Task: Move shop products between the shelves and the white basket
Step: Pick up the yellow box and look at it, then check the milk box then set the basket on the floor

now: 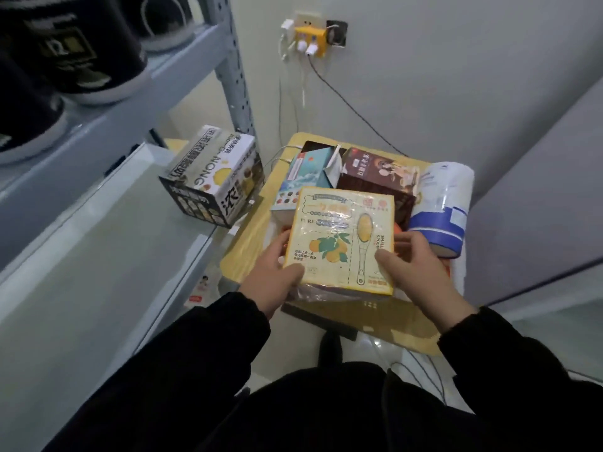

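Holding the yellow citrus-and-spoon box [341, 236] in both hands, that's where you're at. Your left hand [270, 275] grips its near-left corner, thumb on the printed face and fingers tucked under the edge. Your right hand [414, 269] does the same on the right side, thumb pressed down beside the spoon picture. The box sits flat and face-up, just above the pile of products or still resting on it. I honestly can't tell which.

Behind the yellow box are a teal carton [310, 171] and a dark brown box [375, 171], and to its right lies a white-and-blue wrapped roll [443, 203]. All of it is heaped over a yellow tabletop [248, 246]. I can't pick out the white basket for sure under the pile.

To the left of the yellow box and further back, a black-and-white carton [212, 177] stands on the glass shelf [98, 256], with lots of bare glass nearer to you.

My guess is that this is the pick-up half of a pile-to-shelf move. Next you'd need to lift it clear of the stuff underneath and swing it left over the shelf's front edge. Then set it down flat without bumping that carton. The wrap looks glossy, so keep both thumbs firm.
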